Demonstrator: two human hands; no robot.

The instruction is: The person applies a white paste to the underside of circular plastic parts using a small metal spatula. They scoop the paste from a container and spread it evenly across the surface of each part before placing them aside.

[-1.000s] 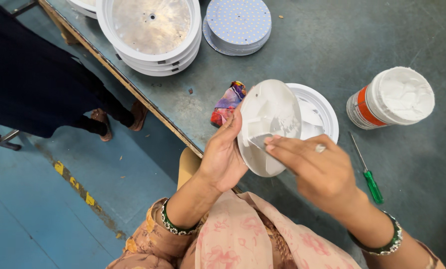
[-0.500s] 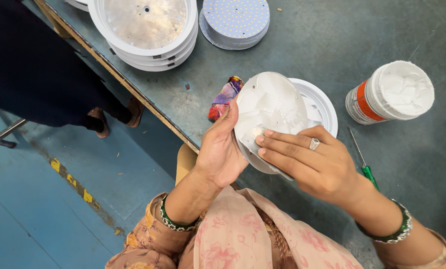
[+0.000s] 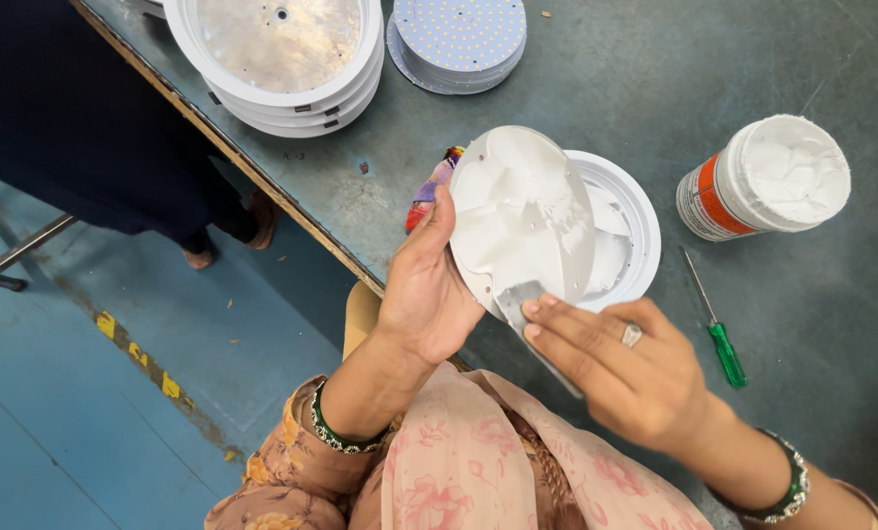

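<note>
My left hand (image 3: 424, 290) holds a round white disc (image 3: 522, 216) tilted up by its left edge; the disc's face is smeared with white paste. My right hand (image 3: 620, 368), a ring on one finger, grips a flat metal spreader blade (image 3: 519, 299) whose tip rests on the disc's lower edge. Behind the disc a round white lamp housing (image 3: 630, 236) lies on the grey table, also with paste inside.
An open tub of white paste (image 3: 768, 177) stands to the right, a green-handled screwdriver (image 3: 719, 329) beside it. A stack of white housings (image 3: 277, 59) and a stack of dotted round boards (image 3: 459, 39) sit at the back. A colourful wrapper (image 3: 429, 191) lies near the table edge. Another person's dark clothing (image 3: 76, 128) is at left.
My right hand has drawn the blade down from the disc's middle to its lower edge, spreading paste. The left hand keeps holding the disc.
</note>
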